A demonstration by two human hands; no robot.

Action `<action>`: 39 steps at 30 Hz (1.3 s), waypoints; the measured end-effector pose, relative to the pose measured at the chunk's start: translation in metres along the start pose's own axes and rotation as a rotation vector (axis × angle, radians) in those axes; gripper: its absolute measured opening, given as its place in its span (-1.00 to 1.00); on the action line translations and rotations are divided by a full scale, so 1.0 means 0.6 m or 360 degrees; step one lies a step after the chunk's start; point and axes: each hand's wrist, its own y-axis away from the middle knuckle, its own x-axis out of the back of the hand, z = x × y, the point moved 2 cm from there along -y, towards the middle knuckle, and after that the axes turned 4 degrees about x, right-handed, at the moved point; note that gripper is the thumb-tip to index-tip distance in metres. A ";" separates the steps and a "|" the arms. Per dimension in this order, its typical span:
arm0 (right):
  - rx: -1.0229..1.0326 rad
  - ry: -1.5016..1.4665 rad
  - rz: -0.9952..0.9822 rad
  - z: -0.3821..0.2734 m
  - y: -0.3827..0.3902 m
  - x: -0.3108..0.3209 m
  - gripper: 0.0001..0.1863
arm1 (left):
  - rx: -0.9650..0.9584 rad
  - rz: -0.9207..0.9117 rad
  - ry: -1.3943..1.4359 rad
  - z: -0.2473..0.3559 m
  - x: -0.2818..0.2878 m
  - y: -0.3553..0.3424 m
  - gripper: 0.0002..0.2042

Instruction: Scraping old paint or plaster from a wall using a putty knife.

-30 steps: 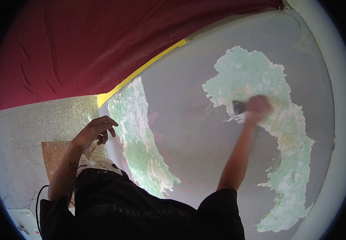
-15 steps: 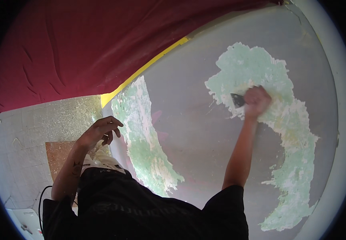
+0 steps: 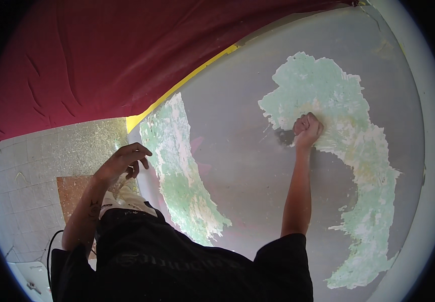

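My right hand (image 3: 308, 130) is closed around a scraper, its fist against the grey wall (image 3: 247, 166). The dark blade of the scraper (image 3: 284, 138) is smeared by motion and points left, at the lower edge of a bared pale green and white patch (image 3: 318, 83). Most of the handle is hidden in the fist. Off to the left, my left hand (image 3: 133, 158) hangs in front of a second bared patch (image 3: 177, 166). Its fingers are loosely bent and apart, with nothing in them.
A dark red cloth (image 3: 101, 60) hangs across the upper left, beside a yellow strip (image 3: 177, 88) along the wall's edge. Pale flakes lie scattered over the tiled floor (image 3: 31, 166). A brown board (image 3: 71, 194) and a black cable (image 3: 51, 251) are at lower left.
My right hand has moved left and slightly down across the wall with the scraper. The left hand has stayed almost in place.
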 end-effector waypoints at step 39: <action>0.0199 -0.0284 -0.0050 0.080 -0.067 -0.074 -0.69 | 0.0040 0.0127 0.0000 -0.032 -0.010 0.002 -0.74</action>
